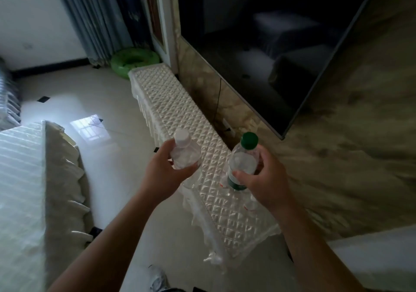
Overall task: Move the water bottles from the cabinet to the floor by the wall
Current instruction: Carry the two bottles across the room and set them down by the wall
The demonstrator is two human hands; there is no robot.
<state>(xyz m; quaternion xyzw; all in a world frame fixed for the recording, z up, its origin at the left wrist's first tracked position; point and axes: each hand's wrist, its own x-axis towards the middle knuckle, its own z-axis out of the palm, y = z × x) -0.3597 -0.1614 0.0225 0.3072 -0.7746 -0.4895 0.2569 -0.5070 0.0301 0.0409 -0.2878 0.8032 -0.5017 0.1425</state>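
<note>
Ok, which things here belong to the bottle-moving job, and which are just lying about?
Part of the job:
white-capped bottle, held in the left hand
green-capped bottle, held in the right hand
cabinet
floor

Just lying about:
television
green inflatable ring
curtains

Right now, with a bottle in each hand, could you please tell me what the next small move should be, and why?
Probably turn and carry both bottles down towards the floor. The left hand grips the white-capped bottle and the right hand the green-capped bottle, both over the cabinet, so neither grip is free to take another.
</note>
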